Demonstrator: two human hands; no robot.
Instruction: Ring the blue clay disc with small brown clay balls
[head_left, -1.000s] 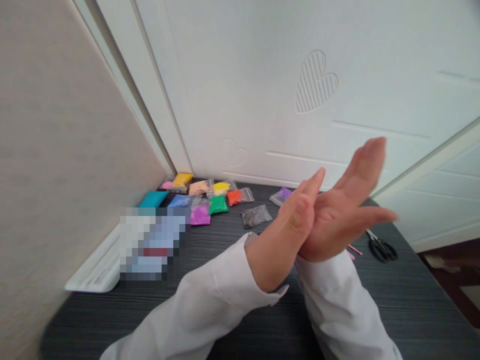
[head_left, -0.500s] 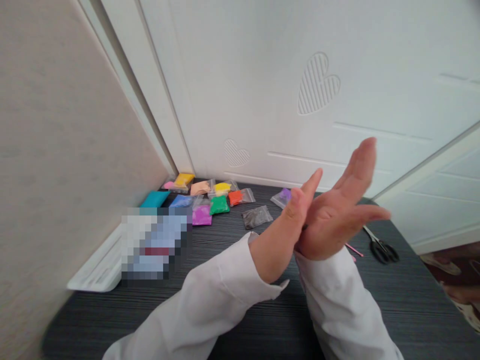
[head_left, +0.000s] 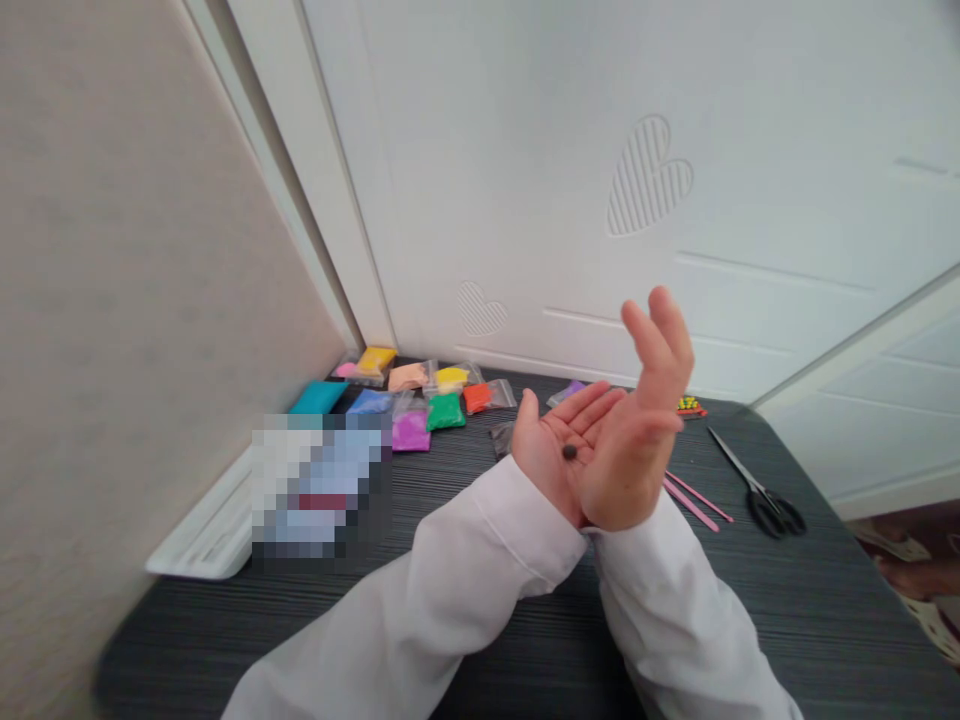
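My left hand (head_left: 544, 452) lies palm up above the table, its fingers stretched out flat towards the right. On its palm rests a small dark ball (head_left: 570, 452), likely clay. Just right of the ball is my right hand (head_left: 637, 440), turned on edge, with fingers raised and slightly bent and the thumb apart. Its heel touches the left palm, and it grips nothing. Behind the left hand a clear bag with dark stuff (head_left: 500, 438) is partly hidden. A purple packet (head_left: 567, 391) shows beyond the fingertips.
Several coloured clay packets, among them a green one (head_left: 446, 411) and an orange one (head_left: 476, 398), lie at the back left. A white tray (head_left: 206, 520) and a blurred-out item stand left. Pink tools (head_left: 690, 503) and black-handled scissors (head_left: 757, 490) lie right. A white panel (head_left: 525, 200) rises behind.
The palms were pressed together; now they have parted and the left has turned up, showing the dark ball. The right hand has shifted left, uncovering the scissors and pink tools.
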